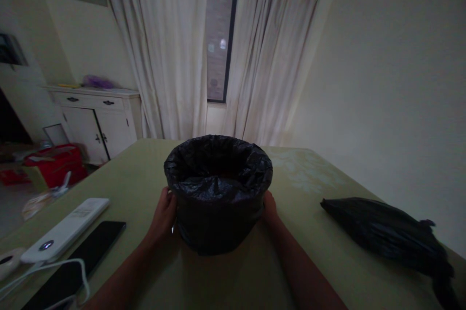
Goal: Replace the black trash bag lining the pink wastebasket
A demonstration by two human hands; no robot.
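In the middle of the table stands a trash bin (218, 222) covered by a black garbage bag, which is folded down over its rim. The mouth faces up and is dark inside. My left hand (166, 214) grips the bin's left side, its fingers partly hidden behind the bag. On the opposite side my right hand (270, 209) holds the bin, most of its fingers out of sight. A small pale glint shows beside my left hand; I cannot tell what it is.
The table (298, 252) has a pale green cover. A filled or bunched black plastic bag (386, 232) lies at the right. On the left are a white power bank (69, 227), a black phone (91, 247) and a white cable (54, 264). Curtains (171, 48) hang behind.
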